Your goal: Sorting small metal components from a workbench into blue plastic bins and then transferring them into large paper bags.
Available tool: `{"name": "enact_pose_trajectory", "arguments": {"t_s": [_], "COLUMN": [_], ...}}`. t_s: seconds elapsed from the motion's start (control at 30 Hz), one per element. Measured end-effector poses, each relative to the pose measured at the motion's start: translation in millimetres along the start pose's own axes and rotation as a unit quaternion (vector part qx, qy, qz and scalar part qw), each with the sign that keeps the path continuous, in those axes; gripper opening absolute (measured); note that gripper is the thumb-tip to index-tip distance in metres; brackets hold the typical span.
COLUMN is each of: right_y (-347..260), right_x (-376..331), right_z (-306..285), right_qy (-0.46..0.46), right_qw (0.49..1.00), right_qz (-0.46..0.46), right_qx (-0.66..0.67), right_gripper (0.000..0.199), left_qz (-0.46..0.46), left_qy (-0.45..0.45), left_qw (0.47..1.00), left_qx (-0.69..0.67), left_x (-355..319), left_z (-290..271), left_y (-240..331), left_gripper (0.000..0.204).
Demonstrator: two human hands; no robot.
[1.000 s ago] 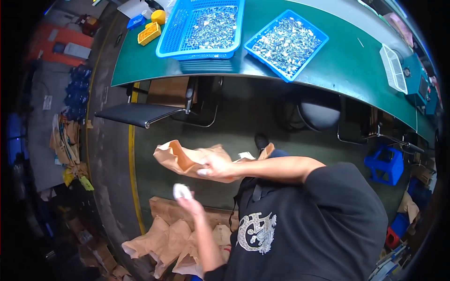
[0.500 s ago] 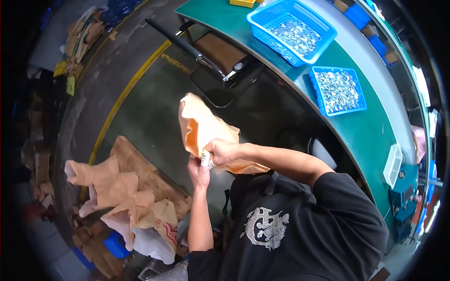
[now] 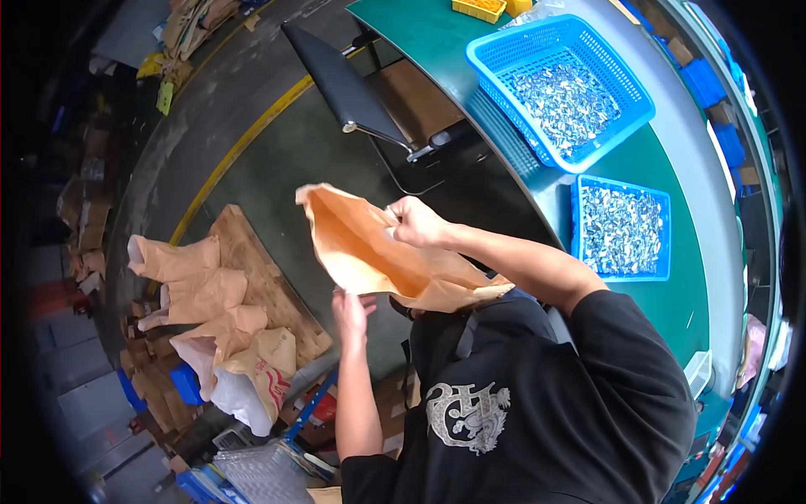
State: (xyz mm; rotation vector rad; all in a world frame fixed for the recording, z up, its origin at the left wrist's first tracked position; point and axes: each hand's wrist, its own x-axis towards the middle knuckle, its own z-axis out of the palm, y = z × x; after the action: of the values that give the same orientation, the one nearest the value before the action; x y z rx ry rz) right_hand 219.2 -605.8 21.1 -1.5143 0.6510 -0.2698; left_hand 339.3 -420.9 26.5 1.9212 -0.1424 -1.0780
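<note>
A brown paper sack (image 3: 361, 244) is held up before me, its mouth spread wide and its orange-brown inside showing. My right hand (image 3: 417, 223) is closed on the far rim of the sack, with a white wrap visible on a finger. Below the near rim is my left hand (image 3: 353, 316), its fingers apart and their tips at the paper's edge; it does not grip the sack. The sack's lower end lies against my black shirt, partly behind my right forearm.
Several brown paper sacks (image 3: 214, 294) stand by a wooden board (image 3: 264, 277) on the floor at left. A folding chair (image 3: 361, 101) stands ahead. On the green table (image 3: 672, 185) at right are a large blue basket (image 3: 499, 92) and a smaller blue tray (image 3: 621, 277), both holding small shiny pieces.
The sack's mouth has gone from bunched to spread wide. My hands, together before, have parted: the right moved up and the left let go. The view has shifted.
</note>
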Motion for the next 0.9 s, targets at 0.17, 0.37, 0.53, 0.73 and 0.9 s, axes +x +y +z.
{"name": "enact_pose_trajectory", "arguments": {"t_s": [0.17, 0.37, 0.53, 0.73, 0.9], "right_y": [-22, 37, 35, -49, -16], "right_x": [-10, 13, 7, -46, 7], "right_z": [4, -70, -123, -26, 73], "right_qy": [0.040, 0.154, 0.181, 0.175, -0.289], "right_qw": [0.996, 0.927, 0.829, 0.905, 0.900], "right_qz": [-0.062, -0.139, 0.105, -0.136, 0.089], "right_qx": [-0.054, -0.313, -0.518, -0.363, -0.313], "right_gripper": [0.023, 0.012, 0.016, 0.021, 0.028], "left_qz": [0.031, 0.103, 0.213, 0.319, 0.467], "left_qy": [-0.006, 0.218, 0.170, 0.108, 0.050], "left_qw": [0.958, 0.930, 0.915, 0.889, 0.828], "left_qx": [0.285, 0.278, 0.297, 0.311, 0.307], "left_x": [-24, 7, -20, -31, -63], "left_z": [66, -42, -52, -10, -14], "left_y": [4, -41, -23, 33, 49], "left_gripper": [0.034, 0.023, 0.020, 0.028, 0.027]}}
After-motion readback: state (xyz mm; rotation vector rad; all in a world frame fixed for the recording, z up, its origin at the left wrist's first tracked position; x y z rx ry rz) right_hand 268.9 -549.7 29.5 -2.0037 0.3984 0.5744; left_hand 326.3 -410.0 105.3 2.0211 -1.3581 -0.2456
